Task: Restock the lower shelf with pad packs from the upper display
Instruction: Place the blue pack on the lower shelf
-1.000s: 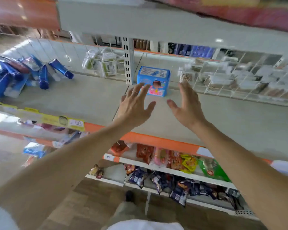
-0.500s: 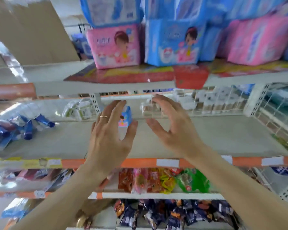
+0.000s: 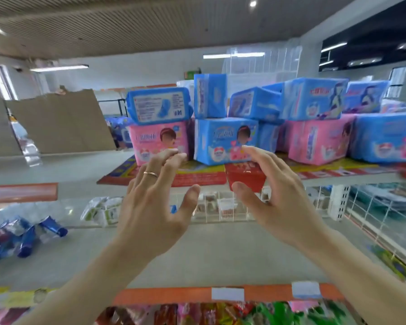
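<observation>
Snack shelf: at the bottom edge, blurred red, pink and green snack bags (image 3: 220, 314) sit under the orange shelf edge (image 3: 174, 295) with its white labels.
Lower shelf: the grey lower shelf (image 3: 209, 254) lies beneath both forearms; blue tubes (image 3: 26, 235) are heaped at its far left, white wipe packs (image 3: 101, 211) lie at its back.
Left hand: the left hand (image 3: 155, 207) is raised over the lower shelf, a ring on one finger, fingers spread and lightly bent; its grip is open and holds nothing.
Right hand: the right hand (image 3: 277, 198) is raised beside it, palm facing the left, fingers loosely curved; its grip is open too, empty.
Gap: the two hands stand apart, with a blue pad pack (image 3: 225, 140) seen between and above them; whether the fingertips touch it I cannot tell.
Upper shelf: the upper shelf (image 3: 68, 167) carries the pad packs on a red mat (image 3: 197, 175).
Pad packs: a pink pad pack (image 3: 157, 139) stands just left of the blue one; more blue packs (image 3: 159, 105) are stacked on top, and further pink and blue ones run to the right.
Behind: brown cardboard (image 3: 59, 123) leans at the left.
</observation>
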Demonstrator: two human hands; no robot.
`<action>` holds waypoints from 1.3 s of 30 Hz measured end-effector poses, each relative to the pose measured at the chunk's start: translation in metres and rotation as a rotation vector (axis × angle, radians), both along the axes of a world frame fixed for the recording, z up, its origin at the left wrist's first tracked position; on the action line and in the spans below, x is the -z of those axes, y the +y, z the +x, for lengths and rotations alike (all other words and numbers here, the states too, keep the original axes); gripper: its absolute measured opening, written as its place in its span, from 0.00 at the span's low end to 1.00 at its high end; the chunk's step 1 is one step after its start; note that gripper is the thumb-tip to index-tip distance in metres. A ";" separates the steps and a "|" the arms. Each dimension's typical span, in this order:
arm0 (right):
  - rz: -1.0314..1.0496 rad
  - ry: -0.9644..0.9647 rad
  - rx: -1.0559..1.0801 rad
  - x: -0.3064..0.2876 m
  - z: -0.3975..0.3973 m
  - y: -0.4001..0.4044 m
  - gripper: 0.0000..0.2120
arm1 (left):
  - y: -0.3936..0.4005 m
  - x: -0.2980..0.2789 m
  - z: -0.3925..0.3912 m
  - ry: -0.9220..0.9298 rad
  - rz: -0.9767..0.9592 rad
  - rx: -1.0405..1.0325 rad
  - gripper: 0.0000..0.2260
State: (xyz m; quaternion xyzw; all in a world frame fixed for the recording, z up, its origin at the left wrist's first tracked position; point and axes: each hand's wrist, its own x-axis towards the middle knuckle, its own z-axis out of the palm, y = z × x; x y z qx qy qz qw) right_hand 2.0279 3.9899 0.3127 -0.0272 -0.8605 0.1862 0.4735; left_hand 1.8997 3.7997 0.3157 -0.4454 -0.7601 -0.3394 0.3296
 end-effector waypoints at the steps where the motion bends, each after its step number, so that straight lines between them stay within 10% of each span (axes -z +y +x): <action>1: 0.003 -0.007 0.018 -0.005 -0.003 0.003 0.32 | 0.003 -0.004 -0.001 -0.016 0.002 -0.005 0.27; 18: -0.640 -0.223 0.120 -0.052 -0.070 0.067 0.23 | 0.100 -0.057 -0.048 -0.511 -0.205 -0.135 0.23; 29: -0.594 -0.028 0.092 -0.059 -0.053 0.075 0.06 | 0.103 -0.066 -0.038 -0.652 0.047 0.040 0.21; 39: -0.577 0.077 0.078 -0.049 -0.025 0.066 0.16 | 0.078 -0.056 -0.005 -0.631 0.121 0.156 0.19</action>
